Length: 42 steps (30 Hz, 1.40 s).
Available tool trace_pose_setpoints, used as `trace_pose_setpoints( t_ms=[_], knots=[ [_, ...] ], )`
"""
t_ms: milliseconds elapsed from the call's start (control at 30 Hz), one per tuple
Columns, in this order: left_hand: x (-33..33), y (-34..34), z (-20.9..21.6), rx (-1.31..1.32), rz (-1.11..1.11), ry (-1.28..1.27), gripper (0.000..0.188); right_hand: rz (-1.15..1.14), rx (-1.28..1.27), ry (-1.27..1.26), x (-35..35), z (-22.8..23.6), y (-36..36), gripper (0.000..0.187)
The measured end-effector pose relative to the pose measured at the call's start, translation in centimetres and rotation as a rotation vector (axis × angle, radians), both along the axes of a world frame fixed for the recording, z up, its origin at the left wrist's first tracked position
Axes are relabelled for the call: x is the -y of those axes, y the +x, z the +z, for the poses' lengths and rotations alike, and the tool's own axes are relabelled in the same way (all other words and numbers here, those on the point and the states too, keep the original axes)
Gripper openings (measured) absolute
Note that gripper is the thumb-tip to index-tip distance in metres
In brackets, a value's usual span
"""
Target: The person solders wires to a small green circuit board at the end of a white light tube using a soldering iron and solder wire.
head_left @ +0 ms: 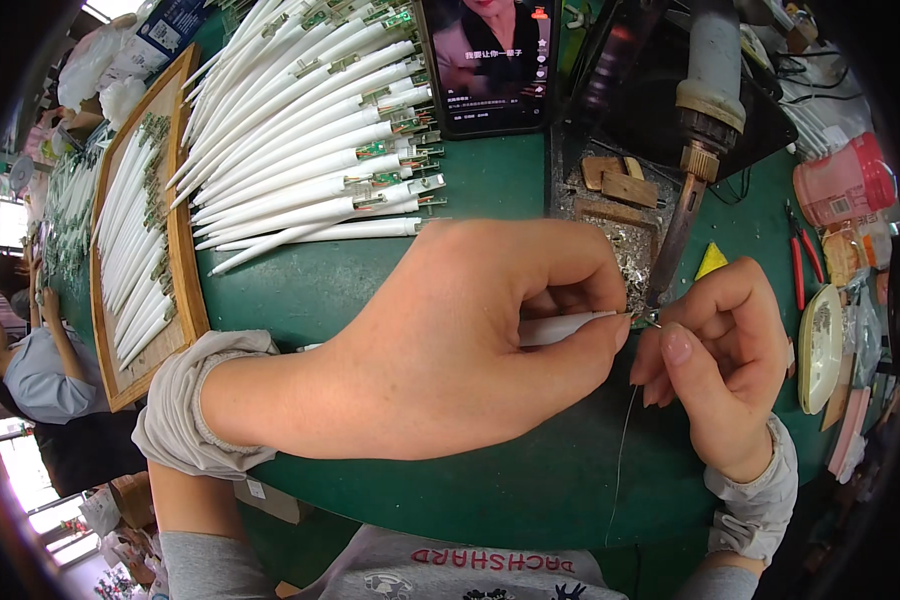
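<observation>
My left hand (460,345) is closed around a white tapered tube (558,329), pinching it between thumb and forefinger. The tube's small end sits right under the tip of a soldering iron (682,225), which slants down from above; fingers partly hide this spot. Just to the right, my right hand (730,365) pinches a thin solder wire (625,450) between thumb and forefinger. One end of the wire reaches the iron's tip, and its loose length hangs down toward my lap. Several similar white tubes (300,160) with green circuit boards at their ends lie fanned out beyond my left hand.
A wood-framed tray (192,290) of more tubes stands at left. A phone (495,125) is propped at the back. Wooden blocks (628,188) lie by the iron. Red-handled pliers (799,268), a pale dish (820,350) and a pink-red jar (845,180) sit at right. Another person (55,370) sits far left.
</observation>
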<state>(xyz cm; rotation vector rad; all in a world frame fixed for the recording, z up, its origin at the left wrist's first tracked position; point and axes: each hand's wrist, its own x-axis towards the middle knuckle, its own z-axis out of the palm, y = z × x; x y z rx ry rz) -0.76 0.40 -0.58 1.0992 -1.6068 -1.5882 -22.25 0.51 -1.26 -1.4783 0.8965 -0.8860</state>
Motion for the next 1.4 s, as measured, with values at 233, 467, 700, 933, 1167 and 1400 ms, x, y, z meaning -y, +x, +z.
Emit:
trace_pose_setpoints(
  t_ms=[233, 467, 700, 933, 1167, 1400],
  knots=[
    [0.1, -0.1, -0.2, -0.006, 0.007, -0.057, 0.006, -0.005, 0.074, 0.006, 0.0, -0.3, 0.1, 0.016],
    [0.0, 0.2, -0.3, 0.056, -0.014, -0.148, 0.006, -0.032, 0.036, -0.015, 0.0, -0.3, 0.0, 0.016],
    [-0.2, 0.0, -0.2, 0.064, 0.025, -0.038, 0.005, -0.034, -0.092, -0.194, 0.2, -1.0, -0.4, 0.015],
    [-0.4, 0.0, -1.0, 0.168, -0.006, -0.263, 0.007, -0.063, -0.325, -0.610, 0.1, -1.1, 0.6, 0.024],
    [-0.2, 0.2, -0.6, 0.226, -0.089, -0.198, 0.011, 0.003, -0.421, -0.791, 0.2, -1.4, 0.4, 0.030],
    [0.4, 0.3, 0.2, 0.104, -0.128, 0.252, 0.010, 0.119, -0.417, -1.105, 0.5, -1.9, -0.2, 0.033]
  ],
)
